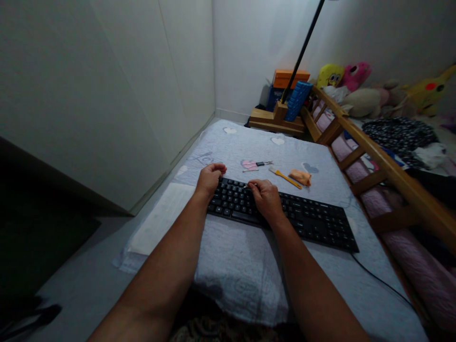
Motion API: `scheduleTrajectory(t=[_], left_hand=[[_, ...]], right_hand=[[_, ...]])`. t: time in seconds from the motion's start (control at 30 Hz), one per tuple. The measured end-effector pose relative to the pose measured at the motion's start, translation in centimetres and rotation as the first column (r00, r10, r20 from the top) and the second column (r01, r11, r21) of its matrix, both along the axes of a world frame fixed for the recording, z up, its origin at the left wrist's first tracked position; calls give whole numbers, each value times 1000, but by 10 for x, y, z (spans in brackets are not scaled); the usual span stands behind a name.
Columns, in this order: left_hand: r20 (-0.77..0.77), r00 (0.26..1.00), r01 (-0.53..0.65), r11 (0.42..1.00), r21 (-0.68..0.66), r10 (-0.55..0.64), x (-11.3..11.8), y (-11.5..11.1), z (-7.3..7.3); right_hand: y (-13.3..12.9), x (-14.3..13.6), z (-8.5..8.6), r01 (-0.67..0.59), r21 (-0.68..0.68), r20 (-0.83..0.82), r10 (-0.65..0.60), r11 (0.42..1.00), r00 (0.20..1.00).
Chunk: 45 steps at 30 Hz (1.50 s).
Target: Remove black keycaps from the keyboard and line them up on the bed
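A black keyboard (313,221) lies at a slant on the table, its cable running off at the lower right. My left hand (209,181) is at the keyboard's far left corner, fingers loosely bent and apart from the thumb; whether it presses on the edge I cannot tell. Over the upper middle keys, my right hand (266,197) is closed in a pinch. A tiny pale tip shows at its fingertips, too small to name. Beyond the keyboard lie thin cotton swabs (251,170), a small black-handled tool with metal prongs (261,164), a yellow-handled brush (287,178) and a crumpled orange cloth (301,177).
A pale patterned cloth (235,256) covers the table, with a white sheet (160,216) at left. White cabinet panels (142,85) rise on the left. A wooden bed rail (384,152) runs along the right, with plush toys (366,102) behind. A black pole (302,52) stands at the back.
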<state>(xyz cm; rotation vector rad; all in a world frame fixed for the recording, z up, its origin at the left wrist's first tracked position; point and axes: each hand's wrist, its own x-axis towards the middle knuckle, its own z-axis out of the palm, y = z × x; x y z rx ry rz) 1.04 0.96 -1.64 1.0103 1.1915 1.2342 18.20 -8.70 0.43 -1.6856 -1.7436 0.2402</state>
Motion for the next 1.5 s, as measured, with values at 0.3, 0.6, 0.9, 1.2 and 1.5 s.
scheduleTrajectory(t=[0.3, 0.6, 0.9, 1.2, 1.5], left_hand=[[10, 1000, -3, 1000, 2, 3, 0, -1, 1], [13, 1000, -3, 1000, 5, 3, 0, 2, -2], [5, 1000, -1, 1000, 7, 1, -1, 1, -2], [2, 1000, 8, 1000, -8, -8, 0, -1, 2], [9, 1000, 7, 1000, 2, -7, -1, 1, -1]], right_hand=[[0, 9, 3, 26, -9, 3, -26, 1000, 1000], [1, 11, 5, 53, 1, 3, -53, 999, 999], [-1, 8, 5, 47, 0, 11, -47, 999, 999], [-1, 9, 6, 36, 4, 8, -36, 999, 999], [0, 9, 4, 33, 5, 6, -33, 999, 999]])
